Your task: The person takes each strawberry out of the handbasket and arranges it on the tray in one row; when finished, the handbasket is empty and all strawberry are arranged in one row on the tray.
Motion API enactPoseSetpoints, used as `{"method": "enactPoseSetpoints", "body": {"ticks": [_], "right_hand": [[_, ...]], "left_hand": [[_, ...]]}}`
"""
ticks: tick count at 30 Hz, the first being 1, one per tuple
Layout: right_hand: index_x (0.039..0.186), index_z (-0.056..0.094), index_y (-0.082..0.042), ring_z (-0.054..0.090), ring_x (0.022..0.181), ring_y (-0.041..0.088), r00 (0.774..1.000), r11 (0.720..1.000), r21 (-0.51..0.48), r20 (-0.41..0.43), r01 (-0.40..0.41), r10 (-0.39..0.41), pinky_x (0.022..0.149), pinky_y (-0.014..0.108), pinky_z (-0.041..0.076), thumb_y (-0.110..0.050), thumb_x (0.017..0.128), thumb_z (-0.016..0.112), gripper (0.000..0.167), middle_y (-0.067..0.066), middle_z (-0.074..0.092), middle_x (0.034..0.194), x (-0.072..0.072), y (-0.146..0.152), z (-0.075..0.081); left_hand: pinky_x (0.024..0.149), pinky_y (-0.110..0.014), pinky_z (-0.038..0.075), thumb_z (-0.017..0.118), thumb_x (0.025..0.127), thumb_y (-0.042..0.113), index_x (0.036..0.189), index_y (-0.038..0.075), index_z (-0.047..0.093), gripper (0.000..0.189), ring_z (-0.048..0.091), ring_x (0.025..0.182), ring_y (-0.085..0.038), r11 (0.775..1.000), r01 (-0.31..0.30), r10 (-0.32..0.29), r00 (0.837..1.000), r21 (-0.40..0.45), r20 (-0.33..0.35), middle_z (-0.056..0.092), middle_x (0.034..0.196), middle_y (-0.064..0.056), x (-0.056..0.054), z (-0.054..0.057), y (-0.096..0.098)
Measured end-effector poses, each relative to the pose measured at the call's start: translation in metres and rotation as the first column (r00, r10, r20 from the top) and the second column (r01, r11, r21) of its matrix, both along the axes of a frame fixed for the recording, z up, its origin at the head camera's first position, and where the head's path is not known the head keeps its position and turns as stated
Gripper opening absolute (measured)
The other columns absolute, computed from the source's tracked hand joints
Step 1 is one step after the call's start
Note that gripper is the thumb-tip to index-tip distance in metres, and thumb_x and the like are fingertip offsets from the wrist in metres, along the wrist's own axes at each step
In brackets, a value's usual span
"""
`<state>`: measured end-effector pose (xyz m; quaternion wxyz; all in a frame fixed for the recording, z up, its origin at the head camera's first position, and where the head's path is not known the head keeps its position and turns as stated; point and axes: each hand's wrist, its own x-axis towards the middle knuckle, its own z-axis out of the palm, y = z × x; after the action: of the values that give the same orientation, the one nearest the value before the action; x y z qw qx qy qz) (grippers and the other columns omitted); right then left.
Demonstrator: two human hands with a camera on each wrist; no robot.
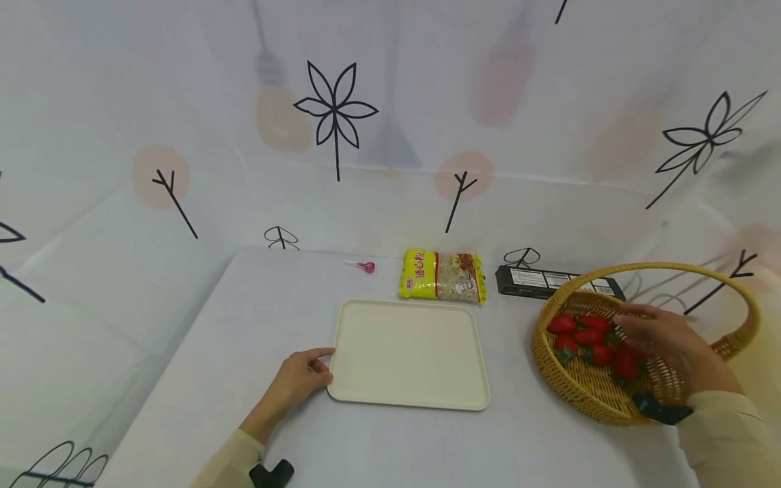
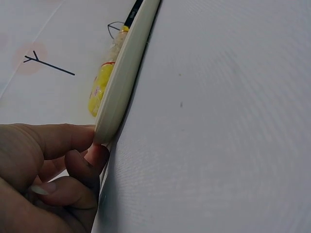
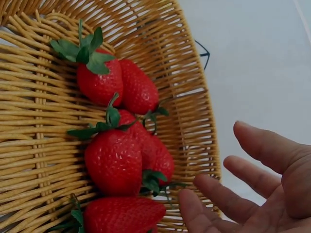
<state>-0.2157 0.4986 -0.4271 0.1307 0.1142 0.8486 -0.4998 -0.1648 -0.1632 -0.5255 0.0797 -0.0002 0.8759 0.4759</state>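
Observation:
My left hand point(image 1: 302, 373) is at the left edge of a cream rectangular tray point(image 1: 407, 356), which lies on the table. In the left wrist view, fingertips hold the rim of the tray point(image 2: 124, 77), with the other fingers bent beneath. My right hand point(image 1: 662, 339) reaches over a wicker basket point(image 1: 586, 400) with an arched handle. Several red strawberries point(image 1: 588, 337) with green leaves lie in the basket. In the right wrist view, the right hand's fingers point(image 3: 226, 199) are spread beside the strawberries point(image 3: 114, 160) and hold nothing.
Behind the tray lies a yellow bag of pasta point(image 1: 442, 276). A pink lollipop point(image 1: 366, 267) is to its left and a long black box point(image 1: 531, 281) to its right. A white patterned cloth point(image 1: 390, 210) hangs at the back.

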Motion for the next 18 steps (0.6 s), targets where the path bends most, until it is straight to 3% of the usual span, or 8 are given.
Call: {"method": "enactPoseSetpoints", "body": {"ticks": [4, 7, 9, 13, 16, 18], "right_hand": [[0.148, 0.033, 0.011, 0.06, 0.09, -0.006, 0.999, 0.999, 0.022, 0.026, -0.043, 0.043, 0.084, 0.033, 0.058, -0.037, 0.101, 0.062, 0.074, -0.026, 0.054, 0.1, -0.002, 0.002, -0.003], [0.15, 0.028, 0.013, 0.057, 0.091, -0.005, 0.998, 0.997, 0.053, 0.046, -0.052, 0.049, 0.085, 0.033, 0.058, -0.038, 0.102, 0.061, 0.078, 0.006, 0.062, 0.116, -0.003, 0.003, -0.005], [0.152, 0.021, 0.015, 0.056, 0.091, -0.006, 0.996, 0.995, 0.076, 0.057, -0.066, 0.061, 0.085, 0.033, 0.058, -0.038, 0.103, 0.058, 0.081, 0.031, 0.048, 0.135, -0.004, 0.004, -0.008], [0.153, 0.013, 0.016, 0.055, 0.089, -0.011, 0.995, 0.993, 0.078, 0.067, -0.085, 0.08, 0.084, 0.032, 0.058, -0.038, 0.104, 0.057, 0.085, 0.03, 0.045, 0.138, -0.006, 0.004, -0.011], [0.153, 0.014, 0.016, 0.057, 0.089, -0.008, 0.995, 0.996, 0.048, 0.072, -0.079, 0.075, 0.084, 0.031, 0.058, -0.036, 0.103, 0.059, 0.085, 0.0, 0.057, 0.117, -0.008, 0.002, -0.011], [0.152, 0.016, 0.016, 0.058, 0.089, -0.006, 0.995, 0.997, 0.034, 0.076, -0.069, 0.067, 0.083, 0.031, 0.058, -0.035, 0.102, 0.06, 0.084, -0.003, 0.06, 0.111, -0.009, 0.001, -0.012]], "left_hand": [[0.066, -0.029, 0.043, 0.074, 0.078, 0.003, 0.129, 0.007, 0.07, 0.051, 0.054, 0.073, -0.014, 1.0, 0.002, -0.002, 1.0, -0.001, -0.003, 0.064, 0.081, 0.003, 0.001, 0.003, 0.0], [0.066, -0.029, 0.043, 0.074, 0.078, 0.003, 0.129, 0.007, 0.07, 0.051, 0.054, 0.073, -0.014, 1.0, 0.009, -0.009, 1.0, 0.008, -0.006, 0.064, 0.081, 0.003, 0.002, 0.005, 0.0], [0.066, -0.029, 0.043, 0.074, 0.078, 0.003, 0.129, 0.007, 0.07, 0.052, 0.054, 0.073, -0.014, 1.0, 0.014, -0.014, 1.0, 0.015, -0.007, 0.064, 0.081, 0.002, 0.002, 0.006, -0.001], [0.066, -0.029, 0.043, 0.074, 0.078, 0.003, 0.129, 0.006, 0.07, 0.052, 0.054, 0.073, -0.014, 1.0, 0.013, -0.013, 1.0, 0.028, -0.004, 0.064, 0.081, 0.002, 0.002, 0.005, -0.001], [0.066, -0.029, 0.043, 0.074, 0.078, 0.003, 0.129, 0.007, 0.07, 0.052, 0.054, 0.073, -0.014, 1.0, 0.01, -0.01, 1.0, 0.026, -0.002, 0.064, 0.081, 0.003, 0.001, 0.003, -0.001], [0.066, -0.028, 0.043, 0.074, 0.078, 0.003, 0.129, 0.007, 0.07, 0.051, 0.054, 0.073, -0.014, 1.0, 0.01, -0.01, 1.0, 0.022, -0.004, 0.064, 0.081, 0.003, 0.001, 0.003, -0.001]]}}
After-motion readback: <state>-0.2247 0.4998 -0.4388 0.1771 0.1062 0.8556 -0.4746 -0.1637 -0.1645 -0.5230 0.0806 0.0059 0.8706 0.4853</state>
